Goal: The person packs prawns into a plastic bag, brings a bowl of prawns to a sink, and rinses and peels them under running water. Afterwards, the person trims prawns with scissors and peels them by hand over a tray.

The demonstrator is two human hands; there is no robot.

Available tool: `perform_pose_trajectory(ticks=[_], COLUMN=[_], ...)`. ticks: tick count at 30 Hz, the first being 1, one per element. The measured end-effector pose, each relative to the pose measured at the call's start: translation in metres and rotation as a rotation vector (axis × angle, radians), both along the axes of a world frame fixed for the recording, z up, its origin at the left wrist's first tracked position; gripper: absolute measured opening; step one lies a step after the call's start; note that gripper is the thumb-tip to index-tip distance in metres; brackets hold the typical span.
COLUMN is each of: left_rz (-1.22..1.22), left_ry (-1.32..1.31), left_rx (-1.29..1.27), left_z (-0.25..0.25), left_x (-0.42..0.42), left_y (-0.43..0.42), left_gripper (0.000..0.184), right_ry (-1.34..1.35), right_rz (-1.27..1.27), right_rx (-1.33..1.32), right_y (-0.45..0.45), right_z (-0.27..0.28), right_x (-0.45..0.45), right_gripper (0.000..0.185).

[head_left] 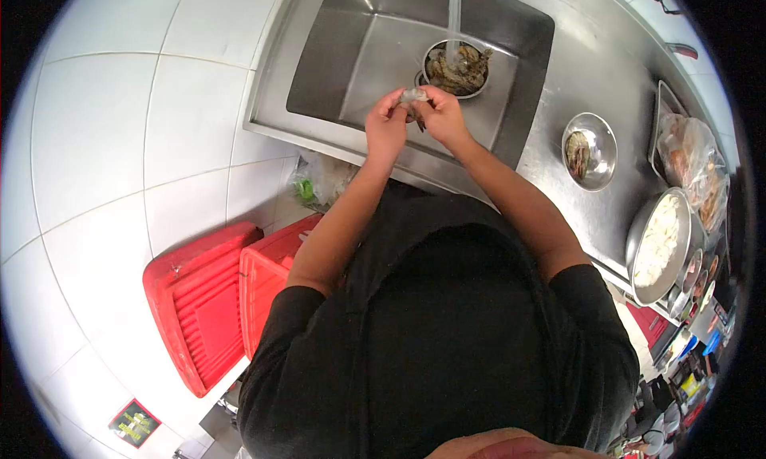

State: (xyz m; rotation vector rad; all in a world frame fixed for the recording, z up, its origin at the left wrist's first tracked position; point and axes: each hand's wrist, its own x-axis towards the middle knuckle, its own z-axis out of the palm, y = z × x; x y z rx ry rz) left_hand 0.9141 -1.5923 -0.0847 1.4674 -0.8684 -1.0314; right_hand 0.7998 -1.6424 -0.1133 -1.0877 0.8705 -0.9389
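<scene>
A greyish shrimp (413,96) is pinched between both of my hands above the front part of the sink (383,52). My left hand (388,124) has its fingers closed on one end, and my right hand (444,114) grips the other. Dark legs or shell hang below it, between the hands. Just beyond, a round metal pot (485,89) stands in the sink, filled with dark unpeeled shrimp (463,72). A stream of water or a clear tube (454,16) comes down into it; I cannot tell which.
On the steel counter (550,100) to the right sits a metal bowl (604,152) with some shrimp. Farther right are a large bowl (634,247) of pale sliced food and a plastic bag (694,160) on a tray. Red plastic crates (199,307) stand at lower left.
</scene>
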Motion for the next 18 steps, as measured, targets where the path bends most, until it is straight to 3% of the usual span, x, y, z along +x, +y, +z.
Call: perform_pose_trajectory(ticks=[2, 5, 6, 9, 10, 13, 16, 18], left_rz=[0.008, 0.014, 0.003, -0.041, -0.072, -0.052, -0.061, -0.081], left_ry=[-0.045, -0.122, -0.037, 0.499, 0.565, 0.453, 0.377, 0.321], left_rx=[0.014, 0.014, 0.055, 0.162, 0.146, 0.235, 0.288, 0.263], left_z=[0.006, -0.004, -0.003, 0.015, 0.012, -0.003, -0.007, -0.002], left_x=[-0.003, 0.003, 0.005, 0.007, 0.009, 0.014, 0.014, 0.012], left_y=[0.004, 0.006, 0.009, 0.016, 0.018, 0.024, 0.024, 0.022], left_gripper=[0.027, 0.029, 0.031, 0.035, 0.037, 0.034, 0.035, 0.036], right_ry=[0.015, 0.274, 0.306, 0.605, 0.622, 0.556, 0.262, 0.242], right_rz=[0.022, -0.107, -0.146, 0.01, 0.074, 0.142, 0.101, 0.044], right_rx=[-0.038, -0.626, -0.791, -0.918, -0.997, -1.004, -0.554, -0.411], right_y=[-0.003, -0.007, -0.008, 0.002, 0.003, 0.007, 0.008, -0.003], right_z=[-0.004, 0.003, 0.008, 0.031, 0.032, 0.019, -0.007, -0.02], right_x=[-0.002, -0.005, -0.007, -0.021, -0.023, -0.02, -0.012, -0.019], right_gripper=[0.01, 0.01, 0.016, 0.026, 0.036, 0.026, 0.015, 0.011])
